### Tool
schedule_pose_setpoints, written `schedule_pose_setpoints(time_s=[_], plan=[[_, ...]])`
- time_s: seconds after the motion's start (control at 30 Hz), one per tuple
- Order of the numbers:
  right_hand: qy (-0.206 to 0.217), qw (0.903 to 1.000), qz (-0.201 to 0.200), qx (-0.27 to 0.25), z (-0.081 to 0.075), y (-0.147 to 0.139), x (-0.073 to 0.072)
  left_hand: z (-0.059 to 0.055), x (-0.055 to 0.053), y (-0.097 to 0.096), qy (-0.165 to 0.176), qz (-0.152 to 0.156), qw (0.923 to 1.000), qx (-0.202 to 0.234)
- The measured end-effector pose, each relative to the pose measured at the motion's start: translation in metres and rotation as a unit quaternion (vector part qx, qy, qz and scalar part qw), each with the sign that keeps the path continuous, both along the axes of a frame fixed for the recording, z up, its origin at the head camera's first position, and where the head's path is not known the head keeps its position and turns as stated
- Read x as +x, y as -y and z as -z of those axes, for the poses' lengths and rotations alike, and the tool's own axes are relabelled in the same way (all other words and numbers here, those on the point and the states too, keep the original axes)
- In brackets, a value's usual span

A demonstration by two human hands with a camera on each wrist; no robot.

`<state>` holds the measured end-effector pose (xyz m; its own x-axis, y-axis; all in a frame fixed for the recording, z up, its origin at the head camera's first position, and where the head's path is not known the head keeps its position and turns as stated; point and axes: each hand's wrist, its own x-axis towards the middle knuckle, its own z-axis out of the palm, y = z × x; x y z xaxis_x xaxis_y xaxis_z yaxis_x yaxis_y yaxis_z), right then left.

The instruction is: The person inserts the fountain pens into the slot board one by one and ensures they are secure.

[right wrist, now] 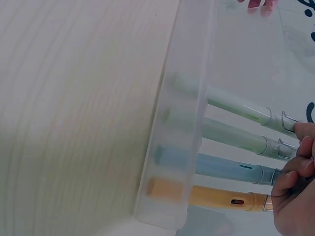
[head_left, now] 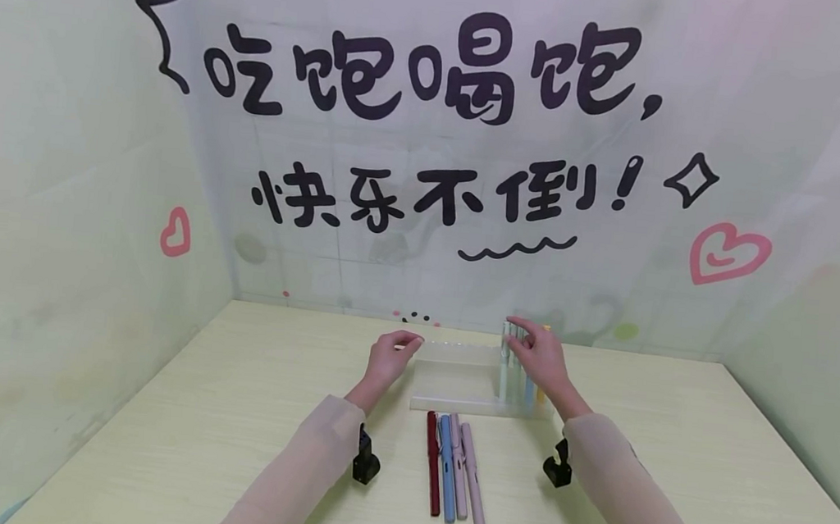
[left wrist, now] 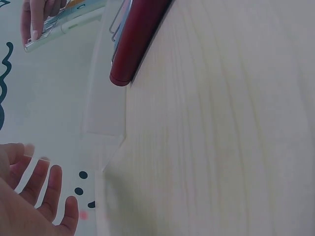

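A clear pen rack (head_left: 453, 402) stands near the back of the table. My left hand (head_left: 390, 358) pinches its upper left corner between thumb and fingers. At its right end my right hand (head_left: 544, 361) pinches the top of a pale green pen (right wrist: 238, 107), whose lower end sits behind the rack's frosted front ledge. Beside that pen stand a second green pen (right wrist: 234, 135), a blue pen (right wrist: 229, 168) and an orange pen (right wrist: 216, 196), all upright. The right fingers partly cover the pens' caps.
In front of the rack lie a dark red pen (head_left: 434, 465), a blue pen (head_left: 447, 470) and two pinkish-purple pens (head_left: 475, 480), side by side on the pale wooden table (head_left: 267, 423). A printed cloth backdrop (head_left: 418, 286) rises behind the table and along both sides.
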<state>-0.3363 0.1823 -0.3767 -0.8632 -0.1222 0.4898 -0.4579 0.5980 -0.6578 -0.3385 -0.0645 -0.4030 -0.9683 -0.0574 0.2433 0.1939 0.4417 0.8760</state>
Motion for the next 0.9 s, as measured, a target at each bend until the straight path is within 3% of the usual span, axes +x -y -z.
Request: schedule_pose_setpoints(time_s=[0.4,0.9], plan=[[0.023,0.9997,0.010,0.007,-0.0014,0.0012,-0.0015,-0.0021,0.0003,-0.0009,0.011,-0.003,0.9999,0.004],[0.011,0.9997,0.014,0.019,-0.0006,0.0005,-0.0023,-0.0026,0.0015,-0.0011,0.010,-0.001,1.0000,0.001]])
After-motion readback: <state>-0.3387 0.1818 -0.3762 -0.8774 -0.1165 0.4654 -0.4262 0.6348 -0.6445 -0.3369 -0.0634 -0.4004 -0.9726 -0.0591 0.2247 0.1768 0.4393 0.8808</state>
